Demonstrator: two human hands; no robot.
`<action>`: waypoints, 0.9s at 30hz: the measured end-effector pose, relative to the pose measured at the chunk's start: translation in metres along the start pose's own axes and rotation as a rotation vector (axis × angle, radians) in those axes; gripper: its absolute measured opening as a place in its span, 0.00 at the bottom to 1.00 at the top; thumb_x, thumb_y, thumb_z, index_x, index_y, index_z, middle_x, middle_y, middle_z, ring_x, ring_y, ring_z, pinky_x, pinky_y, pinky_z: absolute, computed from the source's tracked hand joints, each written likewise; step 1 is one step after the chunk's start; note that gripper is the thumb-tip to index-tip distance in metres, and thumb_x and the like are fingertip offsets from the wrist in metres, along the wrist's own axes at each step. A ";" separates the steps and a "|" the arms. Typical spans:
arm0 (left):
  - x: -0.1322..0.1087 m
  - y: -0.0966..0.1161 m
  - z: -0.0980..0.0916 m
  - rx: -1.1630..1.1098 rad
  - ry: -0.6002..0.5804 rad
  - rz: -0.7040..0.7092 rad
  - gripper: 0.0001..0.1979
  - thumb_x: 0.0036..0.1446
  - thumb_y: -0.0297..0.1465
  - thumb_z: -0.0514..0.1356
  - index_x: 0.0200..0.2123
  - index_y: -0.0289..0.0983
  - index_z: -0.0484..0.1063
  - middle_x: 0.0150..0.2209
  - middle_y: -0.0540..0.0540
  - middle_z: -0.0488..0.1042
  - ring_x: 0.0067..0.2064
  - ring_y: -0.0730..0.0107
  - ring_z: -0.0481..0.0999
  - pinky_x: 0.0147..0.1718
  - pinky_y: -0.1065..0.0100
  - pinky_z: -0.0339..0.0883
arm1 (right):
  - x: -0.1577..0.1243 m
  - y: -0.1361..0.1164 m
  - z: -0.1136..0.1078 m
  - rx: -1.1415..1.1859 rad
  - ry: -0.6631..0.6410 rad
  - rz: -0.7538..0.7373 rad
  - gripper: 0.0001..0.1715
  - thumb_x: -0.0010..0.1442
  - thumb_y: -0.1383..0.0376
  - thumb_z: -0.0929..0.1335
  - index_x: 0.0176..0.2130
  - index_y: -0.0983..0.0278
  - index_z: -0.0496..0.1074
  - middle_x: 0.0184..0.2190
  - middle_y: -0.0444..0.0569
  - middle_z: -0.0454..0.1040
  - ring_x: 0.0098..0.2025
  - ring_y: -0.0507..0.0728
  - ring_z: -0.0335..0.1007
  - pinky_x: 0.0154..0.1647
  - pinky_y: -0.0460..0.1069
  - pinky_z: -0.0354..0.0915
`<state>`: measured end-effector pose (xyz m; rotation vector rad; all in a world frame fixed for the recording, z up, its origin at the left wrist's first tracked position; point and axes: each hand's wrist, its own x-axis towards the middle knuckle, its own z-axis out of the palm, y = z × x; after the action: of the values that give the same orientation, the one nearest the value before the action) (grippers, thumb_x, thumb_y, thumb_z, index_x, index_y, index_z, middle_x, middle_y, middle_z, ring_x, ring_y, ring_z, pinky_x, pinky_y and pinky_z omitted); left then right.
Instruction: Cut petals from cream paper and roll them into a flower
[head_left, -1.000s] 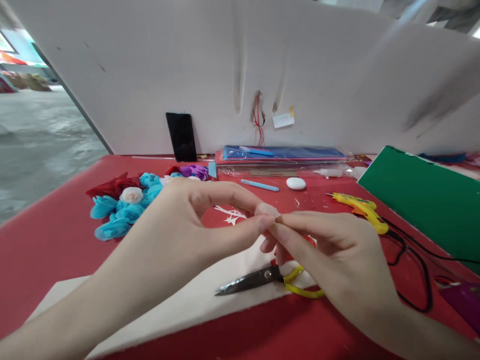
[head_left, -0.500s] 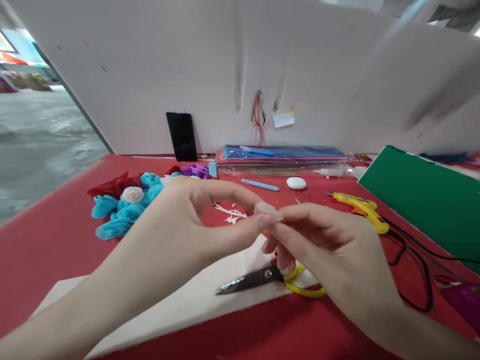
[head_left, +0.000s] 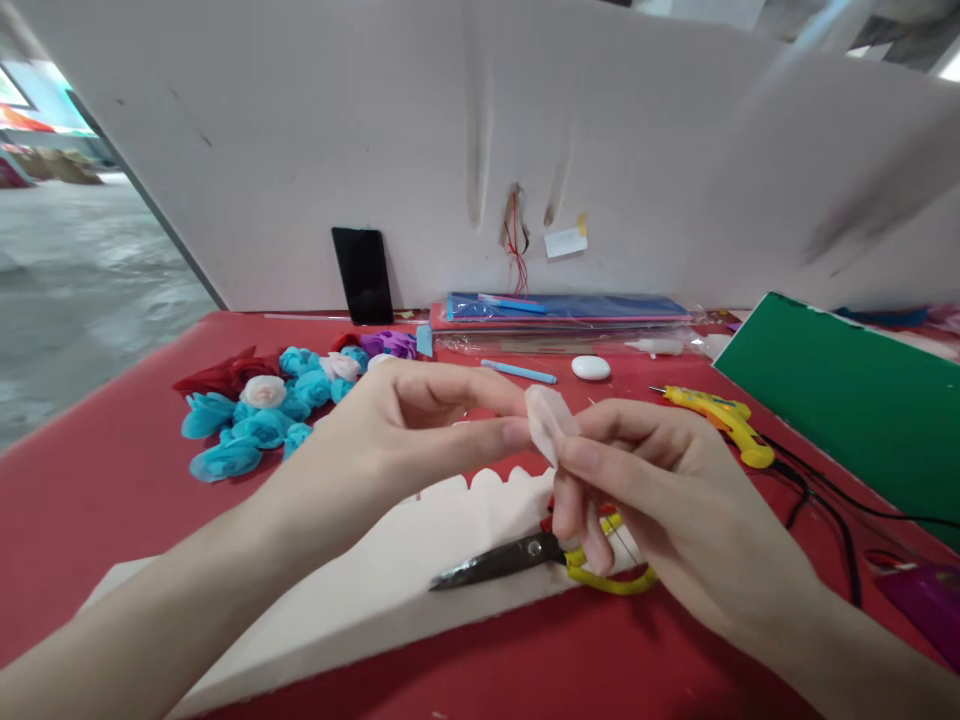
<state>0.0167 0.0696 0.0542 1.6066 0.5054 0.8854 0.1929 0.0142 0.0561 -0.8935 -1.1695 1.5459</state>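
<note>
Between my two hands is a small pale pink paper piece [head_left: 550,420], partly rolled, held above the table. The thumb and forefinger of my left hand [head_left: 405,420] pinch its left edge. From the right, my right hand [head_left: 660,475] grips its lower part between thumb and forefinger. Below lie scissors [head_left: 502,562] with dark blades and yellow handles; the right fingers hide part of the handles. They rest on a pale paper sheet [head_left: 352,590] whose far edge is cut in scallops.
Blue, red, pink and purple paper flowers [head_left: 262,428] cluster at the left. A yellow glue gun [head_left: 712,415] with a black cord lies right, near a green board [head_left: 847,400]. Behind are a blue pen [head_left: 519,371], a white oval object [head_left: 591,368] and a leaning phone [head_left: 363,275].
The paper piece has turned more upright and shows more of its surface. My left hand has shifted slightly, and my right fingers have moved a little lower.
</note>
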 end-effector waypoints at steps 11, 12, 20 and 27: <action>0.003 -0.005 0.009 -0.058 0.058 0.035 0.04 0.52 0.30 0.62 0.26 0.40 0.75 0.28 0.58 0.73 0.31 0.84 0.70 0.30 0.84 0.67 | 0.000 0.003 0.003 0.085 -0.056 0.017 0.08 0.57 0.65 0.67 0.27 0.63 0.72 0.21 0.41 0.75 0.16 0.44 0.65 0.20 0.39 0.63; 0.002 -0.005 0.010 -0.059 0.058 0.041 0.04 0.53 0.29 0.62 0.26 0.39 0.75 0.28 0.58 0.72 0.31 0.84 0.70 0.31 0.84 0.67 | 0.000 0.003 0.003 0.076 -0.051 0.017 0.08 0.57 0.65 0.67 0.26 0.63 0.72 0.21 0.41 0.75 0.17 0.44 0.65 0.20 0.39 0.63; -0.002 -0.002 0.018 -0.085 0.108 0.084 0.05 0.56 0.26 0.59 0.28 0.38 0.73 0.29 0.56 0.73 0.30 0.82 0.72 0.31 0.81 0.69 | -0.002 0.000 0.011 -0.195 0.094 -0.096 0.02 0.52 0.65 0.70 0.30 0.61 0.73 0.22 0.40 0.74 0.20 0.46 0.68 0.19 0.39 0.65; -0.003 -0.002 0.027 -0.109 0.154 0.072 0.05 0.55 0.26 0.59 0.28 0.37 0.72 0.27 0.55 0.72 0.27 0.81 0.71 0.28 0.80 0.69 | -0.007 0.005 0.012 -0.494 0.240 -0.312 0.05 0.54 0.67 0.68 0.31 0.56 0.74 0.18 0.37 0.71 0.17 0.44 0.66 0.16 0.36 0.61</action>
<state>0.0353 0.0507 0.0507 1.4724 0.5003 1.0783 0.1822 0.0043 0.0547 -1.1177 -1.4592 0.8844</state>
